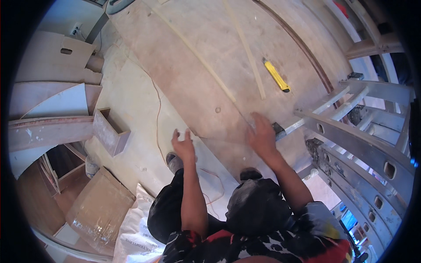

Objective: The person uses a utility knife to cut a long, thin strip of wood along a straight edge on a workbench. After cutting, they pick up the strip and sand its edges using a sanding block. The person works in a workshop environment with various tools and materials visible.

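Observation:
My left hand (183, 145) is raised with its fingers pointing up, and its thumb side meets the end of a thin pale strip (219, 140). The strip runs faintly across to my right hand (262, 136). That hand is blurred, with its fingers spread over the strip's other end, and its grip is unclear. Both hands hover over the near edge of a large plywood sheet (197, 79) on the floor. Two long thin wooden battens (247, 52) lie on the sheet. A yellow utility knife (276, 75) lies beyond my right hand.
An aluminium ladder (351, 140) lies along the right. On the left are an open wooden box (109, 131), curved plywood offcuts (52, 105), a cardboard piece (101, 208) and a white sack (136, 232). An orange cord (158, 118) trails past my shoes.

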The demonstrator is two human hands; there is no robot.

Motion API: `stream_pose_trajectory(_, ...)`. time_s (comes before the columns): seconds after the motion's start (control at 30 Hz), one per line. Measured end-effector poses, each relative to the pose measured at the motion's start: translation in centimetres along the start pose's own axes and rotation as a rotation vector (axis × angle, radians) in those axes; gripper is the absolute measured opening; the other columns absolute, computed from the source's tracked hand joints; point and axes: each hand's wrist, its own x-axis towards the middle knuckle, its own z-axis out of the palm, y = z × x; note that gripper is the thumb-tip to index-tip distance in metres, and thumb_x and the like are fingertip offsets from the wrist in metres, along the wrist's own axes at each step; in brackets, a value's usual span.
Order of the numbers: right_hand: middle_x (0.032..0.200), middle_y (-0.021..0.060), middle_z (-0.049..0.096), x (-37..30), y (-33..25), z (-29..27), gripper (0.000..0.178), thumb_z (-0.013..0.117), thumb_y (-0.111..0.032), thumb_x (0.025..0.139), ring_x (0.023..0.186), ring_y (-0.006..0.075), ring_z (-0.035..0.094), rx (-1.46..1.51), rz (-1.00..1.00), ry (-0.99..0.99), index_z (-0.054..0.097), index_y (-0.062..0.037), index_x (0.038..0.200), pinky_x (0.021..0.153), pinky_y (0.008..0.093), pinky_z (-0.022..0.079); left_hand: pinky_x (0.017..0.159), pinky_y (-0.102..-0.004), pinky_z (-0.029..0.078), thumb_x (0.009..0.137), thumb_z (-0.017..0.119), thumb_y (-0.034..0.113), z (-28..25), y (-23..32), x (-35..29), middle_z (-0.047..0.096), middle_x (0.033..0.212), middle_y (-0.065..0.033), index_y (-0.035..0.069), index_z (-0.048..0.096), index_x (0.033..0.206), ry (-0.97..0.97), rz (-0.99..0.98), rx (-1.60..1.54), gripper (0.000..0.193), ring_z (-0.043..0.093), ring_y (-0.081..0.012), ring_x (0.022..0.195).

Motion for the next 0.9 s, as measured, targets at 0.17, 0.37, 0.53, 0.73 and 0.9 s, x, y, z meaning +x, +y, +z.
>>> stream_pose_trajectory(0.17, 0.136, 0.023, 0.051, 10.9, 3.9, -1.1, 0.054, 0.064, -0.009, 0.082, 0.125, 0.0423, 0.046, -0.263, 0.185, 0.546, 0.05, 0.0019, 0.133, 0.107, 0.0482, 0.036, 0.077, -0.0356, 0.052, 0.079, 0.076, 0.009, -0.5, 4.2, 4.2, 0.057, 0.122, -0.019, -0.002, 0.055, 0.132, 0.013, 0.118, -0.005, 0.059, 0.063, -0.025, 0.091)
stream_pose_trajectory(0.37, 0.136, 0.016, 0.051, 14.5, 10.5, 0.1, 0.049, 0.06, -0.014, 0.085, 0.122, 0.0363, 0.049, -0.415, 0.434, 0.47, 0.052, -0.0091, 0.133, 0.102, 0.0489, 0.038, 0.092, -0.0383, 0.046, 0.085, 0.053, -0.005, 6.5, 13.0, 11.0, 0.056, 0.118, -0.0219, 0.0, 0.064, 0.117, -0.031, 0.615, 0.165, 0.034, 0.058, -0.0344, 0.102)
stream_pose_trajectory(0.53, 0.12, 0.0134, 0.055, 15.4, 11.5, 0.3, 0.049, 0.062, -0.022, 0.084, 0.108, 0.0355, 0.053, -0.566, 0.534, 0.559, 0.054, -0.0134, 0.132, 0.089, 0.0502, 0.04, 0.105, -0.0428, 0.041, 0.08, 0.051, -0.008, 11.1, 17.7, 18.0, 0.053, 0.13, -0.0232, 0.002, 0.064, 0.115, -0.065, 0.916, 0.322, 0.038, 0.049, -0.0392, 0.123)
stream_pose_trajectory(0.73, 0.111, 0.014, 0.056, 16.4, 11.8, 0.3, 0.048, 0.063, -0.032, 0.086, 0.102, 0.0356, 0.053, -0.547, 0.533, 0.663, 0.055, -0.014, 0.131, 0.083, 0.0511, 0.039, 0.112, -0.0513, 0.028, 0.086, 0.05, 0.002, 13.7, 20.4, 26.1, 0.05, 0.141, -0.0181, 0.003, 0.058, 0.127, 0.115, 0.875, 0.475, 0.042, 0.041, -0.0368, 0.135)
stream_pose_trajectory(0.9, 0.113, 0.017, 0.056, 15.5, 12.0, 0.0, 0.047, 0.058, -0.042, 0.093, 0.108, 0.036, 0.051, -0.454, 0.607, 0.552, 0.056, -0.0144, 0.13, 0.089, 0.0515, 0.037, 0.114, -0.0574, 0.021, 0.098, 0.045, 0.023, 15.8, 18.4, 26.3, 0.046, 0.147, -0.0132, 0.005, 0.055, 0.133, 0.111, 0.783, 0.515, 0.04, 0.036, -0.0349, 0.14)
